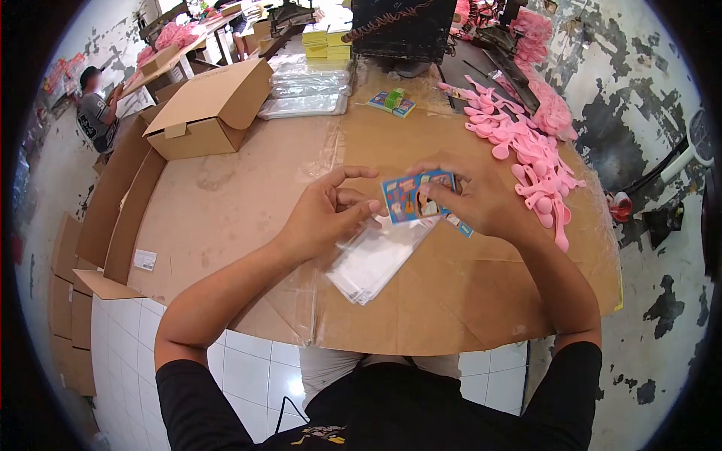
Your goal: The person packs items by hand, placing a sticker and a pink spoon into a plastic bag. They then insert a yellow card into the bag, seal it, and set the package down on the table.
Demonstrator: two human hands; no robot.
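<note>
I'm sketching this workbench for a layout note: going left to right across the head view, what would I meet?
Seated co-worker in the background → lidded cardboard box → left hand → printed card held in the right hand → pile of pink spoons.

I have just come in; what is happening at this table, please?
A person's right hand holds a printed card. The left hand is open beside it. Clear plastic bags lie on the table below the hands, pink spoons are heaped to the right, and a cardboard box stands at the far left.
</note>
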